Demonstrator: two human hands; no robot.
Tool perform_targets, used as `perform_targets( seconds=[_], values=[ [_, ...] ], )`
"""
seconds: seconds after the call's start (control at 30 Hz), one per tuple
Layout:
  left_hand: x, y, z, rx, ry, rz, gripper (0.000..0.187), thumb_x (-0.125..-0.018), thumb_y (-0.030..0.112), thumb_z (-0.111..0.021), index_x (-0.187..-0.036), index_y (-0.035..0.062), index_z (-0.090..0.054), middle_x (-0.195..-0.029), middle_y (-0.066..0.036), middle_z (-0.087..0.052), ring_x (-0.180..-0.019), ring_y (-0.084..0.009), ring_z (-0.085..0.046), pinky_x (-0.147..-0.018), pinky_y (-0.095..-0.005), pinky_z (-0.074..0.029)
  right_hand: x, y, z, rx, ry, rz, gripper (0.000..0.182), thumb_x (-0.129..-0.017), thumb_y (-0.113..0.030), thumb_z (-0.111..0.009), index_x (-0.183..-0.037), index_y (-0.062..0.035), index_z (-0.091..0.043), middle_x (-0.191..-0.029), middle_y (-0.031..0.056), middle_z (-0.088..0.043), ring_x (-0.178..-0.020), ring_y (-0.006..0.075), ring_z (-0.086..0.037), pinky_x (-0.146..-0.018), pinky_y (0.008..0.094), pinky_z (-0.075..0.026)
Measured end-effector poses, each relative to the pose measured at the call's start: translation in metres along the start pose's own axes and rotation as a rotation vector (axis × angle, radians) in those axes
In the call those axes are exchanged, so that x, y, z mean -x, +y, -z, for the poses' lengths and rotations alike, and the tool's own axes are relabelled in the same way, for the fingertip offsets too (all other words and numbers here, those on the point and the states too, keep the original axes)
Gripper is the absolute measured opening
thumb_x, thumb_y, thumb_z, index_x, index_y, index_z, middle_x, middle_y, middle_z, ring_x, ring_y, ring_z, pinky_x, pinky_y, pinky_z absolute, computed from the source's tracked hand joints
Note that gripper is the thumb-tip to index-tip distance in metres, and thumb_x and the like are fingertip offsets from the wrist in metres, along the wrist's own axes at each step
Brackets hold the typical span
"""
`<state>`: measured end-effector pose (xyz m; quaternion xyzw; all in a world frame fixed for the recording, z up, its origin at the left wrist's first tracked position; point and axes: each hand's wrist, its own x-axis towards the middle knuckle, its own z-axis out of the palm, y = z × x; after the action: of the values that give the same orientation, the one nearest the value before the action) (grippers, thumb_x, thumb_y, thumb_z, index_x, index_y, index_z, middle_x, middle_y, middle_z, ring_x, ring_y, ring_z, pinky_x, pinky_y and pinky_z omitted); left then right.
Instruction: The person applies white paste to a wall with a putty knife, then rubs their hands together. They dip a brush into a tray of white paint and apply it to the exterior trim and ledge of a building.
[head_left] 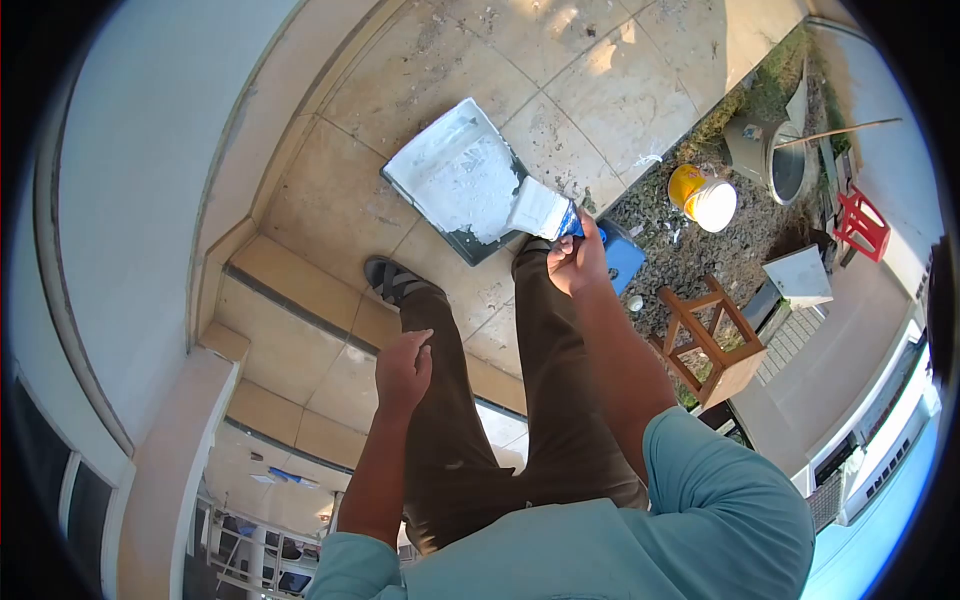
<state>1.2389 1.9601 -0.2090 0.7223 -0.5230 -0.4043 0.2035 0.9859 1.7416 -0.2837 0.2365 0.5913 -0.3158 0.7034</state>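
Observation:
My right hand (577, 262) is wrapped round the blue handle of a wide paint brush (540, 208), its bristles coated in white. The brush head overlaps the right edge of a dark paint tray (470, 248) smeared with white paint, which lies on the tiles just ahead of my feet. Over my left knee, my left hand (403, 368) is loosely bent, thumb and forefinger apart, with nothing seen in it. Under my right wrist a blue flat-topped object (625, 262) shows, partly hidden by the arm.
Steps (300, 290) lie under and behind my feet, beside a wall (160, 200) at left. To the right, on gravelly ground, are a yellow bucket (685, 190) with a white top, a grey tub (750, 150), a wooden stool (705, 345) and a red plastic chair (862, 222).

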Motion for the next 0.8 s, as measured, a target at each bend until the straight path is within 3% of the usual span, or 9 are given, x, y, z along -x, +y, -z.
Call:
perform_targets(
  seconds=[0.17,0.3,0.33,0.4,0.5,0.57,0.63,0.73,0.8],
  values=[
    [0.120,0.026,0.074,-0.276,0.130,0.187,0.028,-0.083,0.009,-0.060,-0.110,0.0046,-0.065,-0.103,-0.015,-0.067,-0.096,-0.0329,-0.064,-0.085,-0.0416,-0.050,0.130,-0.003,-0.015,-0.057,-0.325,-0.072,0.031,-0.089,-0.045,-0.061,-0.082,-0.0151,-0.061,-0.051,-0.0063,-0.051,-0.041,0.0056,-0.045,-0.040,0.0201,-0.040],
    [0.266,0.071,0.090,-0.283,0.145,0.734,0.034,-0.084,0.020,-0.061,-0.117,0.0124,-0.063,-0.111,-0.012,-0.067,-0.102,-0.0301,-0.063,-0.090,-0.0397,-0.049,0.238,-0.024,-0.052,-0.024,-0.620,-0.172,0.030,-0.091,-0.047,-0.056,-0.091,-0.0192,-0.064,-0.059,-0.0057,-0.057,-0.046,0.0058,-0.052,-0.047,0.0217,-0.044],
    [0.298,0.080,0.086,-0.282,0.218,0.756,0.034,-0.084,0.020,-0.061,-0.117,0.0124,-0.063,-0.111,-0.012,-0.067,-0.102,-0.0301,-0.063,-0.090,-0.0397,-0.049,0.263,-0.030,-0.062,0.003,-0.702,-0.190,0.031,-0.092,-0.047,-0.054,-0.092,-0.0180,-0.065,-0.059,-0.0046,-0.058,-0.048,0.0065,-0.054,-0.049,0.0231,-0.047],
    [0.357,0.091,0.067,-0.214,-0.074,1.027,0.037,-0.085,0.030,-0.061,-0.121,0.0190,-0.062,-0.118,-0.010,-0.066,-0.107,-0.0275,-0.063,-0.093,-0.0390,-0.049,0.304,-0.040,-0.073,0.038,-0.855,-0.227,0.034,-0.094,-0.046,-0.051,-0.094,-0.0149,-0.065,-0.062,-0.0020,-0.060,-0.052,0.0087,-0.058,-0.053,0.0259,-0.052],
    [0.409,0.096,0.031,0.058,-0.059,1.137,0.040,-0.086,0.037,-0.061,-0.122,0.0210,-0.062,-0.118,-0.009,-0.066,-0.109,-0.0262,-0.063,-0.096,-0.0387,-0.049,0.348,-0.046,-0.082,0.036,-1.027,-0.244,0.040,-0.095,-0.048,-0.050,-0.100,-0.0108,-0.064,-0.069,0.0007,-0.063,-0.056,0.0125,-0.062,-0.057,0.0278,-0.055],
    [0.419,0.093,0.017,0.097,-0.026,1.076,0.040,-0.086,0.038,-0.061,-0.123,0.0207,-0.062,-0.115,-0.010,-0.067,-0.109,-0.0258,-0.063,-0.096,-0.0382,-0.049,0.372,-0.039,-0.084,0.034,-1.118,-0.232,0.043,-0.094,-0.049,-0.051,-0.105,-0.0095,-0.063,-0.072,0.0015,-0.065,-0.059,0.0147,-0.064,-0.059,0.0272,-0.056],
    [0.417,0.072,0.006,0.060,0.024,0.961,0.039,-0.087,0.037,-0.061,-0.122,0.0203,-0.062,-0.114,-0.010,-0.068,-0.108,-0.0266,-0.063,-0.096,-0.0371,-0.049,0.406,-0.025,-0.083,0.077,-1.243,-0.291,0.039,-0.092,-0.043,-0.059,-0.095,-0.0052,-0.064,-0.072,0.0040,-0.066,-0.062,0.0148,-0.065,-0.066,0.0300,-0.055],
    [0.399,0.089,0.038,0.115,0.163,0.899,0.041,-0.088,0.037,-0.061,-0.124,0.0178,-0.061,-0.117,-0.012,-0.066,-0.109,-0.0286,-0.063,-0.095,-0.0379,-0.049,0.425,0.006,-0.073,0.076,-1.266,-0.238,0.037,-0.091,-0.043,-0.060,-0.094,-0.0056,-0.064,-0.071,0.0045,-0.066,-0.062,0.0150,-0.065,-0.066,0.0296,-0.056],
    [0.403,0.089,0.061,0.091,0.270,0.832,0.041,-0.088,0.036,-0.062,-0.124,0.0158,-0.060,-0.118,-0.013,-0.066,-0.111,-0.0300,-0.062,-0.095,-0.0392,-0.048,0.438,0.032,-0.067,0.059,-1.110,-0.145,0.037,-0.095,-0.044,-0.054,-0.096,-0.0077,-0.063,-0.068,0.0022,-0.063,-0.058,0.0141,-0.062,-0.059,0.0258,-0.055]
  ],
)
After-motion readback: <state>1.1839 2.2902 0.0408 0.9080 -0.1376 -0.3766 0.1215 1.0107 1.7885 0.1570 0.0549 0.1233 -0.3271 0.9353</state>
